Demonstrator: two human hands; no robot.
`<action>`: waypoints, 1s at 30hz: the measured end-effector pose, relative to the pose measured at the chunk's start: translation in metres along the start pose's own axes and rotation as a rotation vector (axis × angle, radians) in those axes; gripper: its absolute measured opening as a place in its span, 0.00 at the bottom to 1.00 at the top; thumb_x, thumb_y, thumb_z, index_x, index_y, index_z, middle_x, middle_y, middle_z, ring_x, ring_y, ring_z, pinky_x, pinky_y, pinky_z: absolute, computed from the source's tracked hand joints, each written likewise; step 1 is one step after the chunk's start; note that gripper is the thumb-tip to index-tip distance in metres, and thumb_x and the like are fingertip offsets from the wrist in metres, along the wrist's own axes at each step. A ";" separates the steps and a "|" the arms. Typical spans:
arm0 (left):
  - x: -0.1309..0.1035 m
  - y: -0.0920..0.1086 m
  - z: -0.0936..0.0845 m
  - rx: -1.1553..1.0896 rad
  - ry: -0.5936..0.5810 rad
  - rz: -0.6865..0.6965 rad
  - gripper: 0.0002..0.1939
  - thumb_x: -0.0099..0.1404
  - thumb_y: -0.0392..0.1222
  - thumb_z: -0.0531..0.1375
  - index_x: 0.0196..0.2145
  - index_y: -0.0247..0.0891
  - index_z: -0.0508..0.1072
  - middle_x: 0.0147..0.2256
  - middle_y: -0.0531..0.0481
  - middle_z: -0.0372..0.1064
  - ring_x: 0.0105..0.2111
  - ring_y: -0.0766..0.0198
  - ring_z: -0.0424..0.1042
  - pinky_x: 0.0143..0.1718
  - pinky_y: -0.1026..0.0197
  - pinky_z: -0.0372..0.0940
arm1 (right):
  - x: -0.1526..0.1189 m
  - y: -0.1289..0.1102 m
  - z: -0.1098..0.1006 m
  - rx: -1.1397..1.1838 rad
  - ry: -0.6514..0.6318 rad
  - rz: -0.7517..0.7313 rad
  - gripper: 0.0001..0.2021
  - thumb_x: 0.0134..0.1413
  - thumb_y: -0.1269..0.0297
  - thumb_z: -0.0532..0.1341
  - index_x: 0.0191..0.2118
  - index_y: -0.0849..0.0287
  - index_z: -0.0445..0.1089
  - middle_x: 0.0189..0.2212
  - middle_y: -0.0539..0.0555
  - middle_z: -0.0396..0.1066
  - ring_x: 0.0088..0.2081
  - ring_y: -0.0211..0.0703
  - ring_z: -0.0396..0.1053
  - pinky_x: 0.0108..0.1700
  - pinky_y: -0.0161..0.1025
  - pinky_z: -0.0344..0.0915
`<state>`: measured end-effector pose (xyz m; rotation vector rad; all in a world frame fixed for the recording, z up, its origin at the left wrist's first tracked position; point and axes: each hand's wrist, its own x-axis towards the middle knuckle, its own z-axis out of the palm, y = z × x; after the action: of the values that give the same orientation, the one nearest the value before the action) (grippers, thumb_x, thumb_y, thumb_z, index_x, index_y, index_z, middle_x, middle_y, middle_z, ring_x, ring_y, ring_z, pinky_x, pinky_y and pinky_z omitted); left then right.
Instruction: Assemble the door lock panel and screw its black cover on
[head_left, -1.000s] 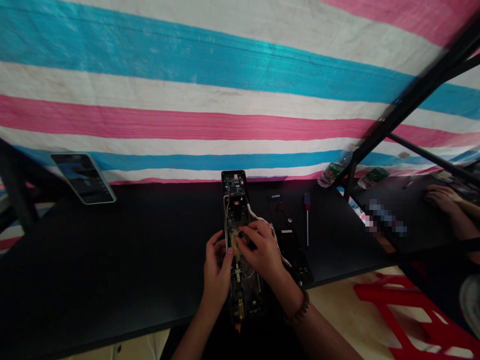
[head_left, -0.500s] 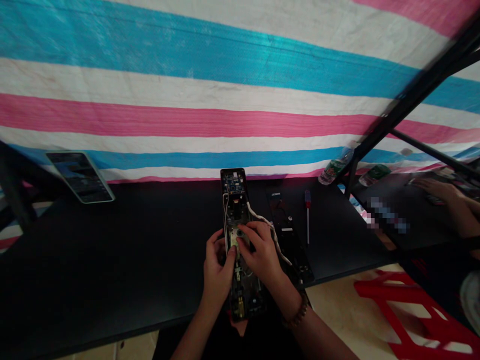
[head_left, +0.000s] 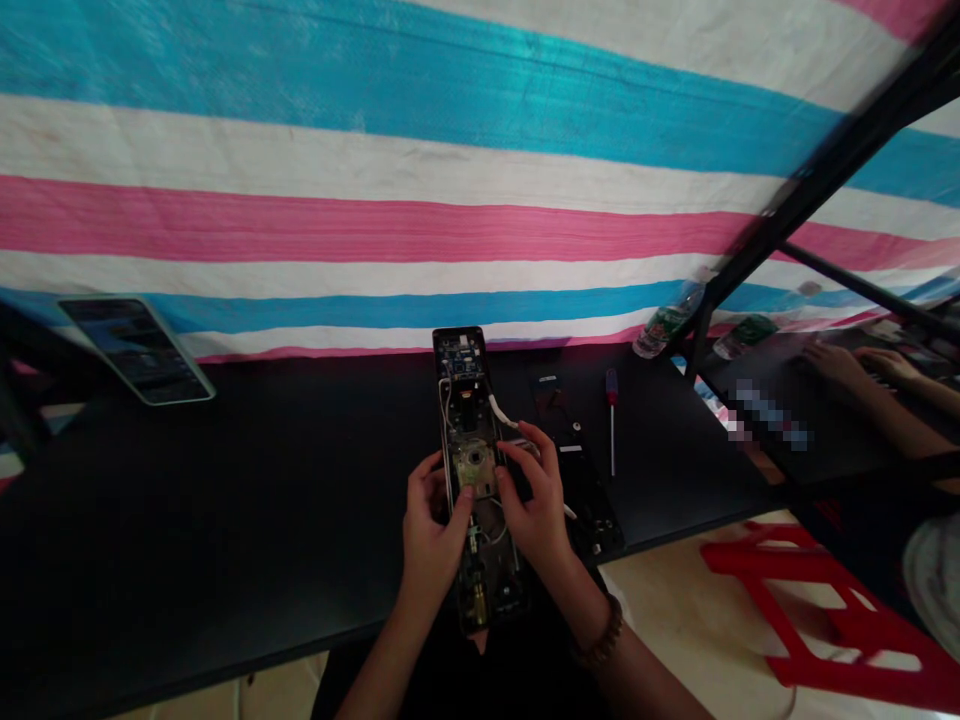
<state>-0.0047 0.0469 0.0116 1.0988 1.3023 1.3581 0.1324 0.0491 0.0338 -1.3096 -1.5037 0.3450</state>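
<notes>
A long black lock housing [head_left: 470, 400] lies open, its near end reaching past the table's front edge. A circuit board [head_left: 459, 355] fills its far end, and a squarish metal plate with a round hub [head_left: 475, 462] sits mid-length. My left hand [head_left: 433, 525] grips the left side, thumb on the plate's lower corner, its other fingers partly hidden. My right hand [head_left: 536, 500] is at the right edge, fingers apart, thumb and fingertips close to the plate; whether they touch it I cannot tell. A white sleeved cable [head_left: 501, 412] runs from the housing behind the right hand.
A black back panel [head_left: 589, 490] lies right of the housing, then a screwdriver [head_left: 612, 420]. A phone [head_left: 139, 350] leans at the back left. A plastic bottle [head_left: 660, 328] stands tilted near the metal frame [head_left: 701, 335]. At far right are another person's hands [head_left: 832, 362] and a red stool [head_left: 817, 575].
My right hand has drawn back rightward from the round hub and its fingers have spread, uncovering the plate. My left hand keeps its hold. The view has shifted slightly.
</notes>
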 end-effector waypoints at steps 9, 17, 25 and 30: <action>-0.001 0.001 0.000 -0.008 0.001 0.002 0.28 0.61 0.44 0.65 0.56 0.42 0.62 0.44 0.46 0.73 0.43 0.56 0.77 0.47 0.52 0.71 | -0.020 0.002 0.008 0.186 -0.051 0.194 0.20 0.62 0.68 0.59 0.59 0.54 0.64 0.53 0.60 0.68 0.52 0.49 0.71 0.52 0.48 0.72; 0.000 -0.001 0.000 0.020 0.016 0.007 0.29 0.60 0.45 0.66 0.56 0.41 0.63 0.45 0.45 0.73 0.44 0.55 0.77 0.48 0.52 0.71 | -0.027 0.007 0.011 0.268 -0.048 0.269 0.20 0.64 0.66 0.57 0.60 0.55 0.60 0.54 0.60 0.69 0.50 0.47 0.72 0.52 0.48 0.73; 0.000 0.000 0.000 0.022 0.025 -0.015 0.29 0.60 0.49 0.66 0.56 0.41 0.64 0.44 0.45 0.74 0.43 0.55 0.77 0.45 0.52 0.71 | -0.001 0.003 -0.019 0.039 0.073 0.086 0.13 0.65 0.69 0.55 0.52 0.55 0.70 0.51 0.61 0.69 0.53 0.50 0.69 0.49 0.48 0.72; 0.001 -0.001 -0.001 0.039 0.020 -0.007 0.28 0.61 0.50 0.66 0.56 0.42 0.64 0.45 0.45 0.74 0.43 0.54 0.77 0.46 0.52 0.71 | 0.022 0.025 -0.029 -0.134 -0.079 0.071 0.22 0.61 0.69 0.58 0.60 0.56 0.67 0.58 0.63 0.68 0.59 0.54 0.67 0.60 0.55 0.66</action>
<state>-0.0054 0.0476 0.0109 1.1087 1.3512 1.3463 0.1730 0.0649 0.0371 -1.4727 -1.5712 0.3508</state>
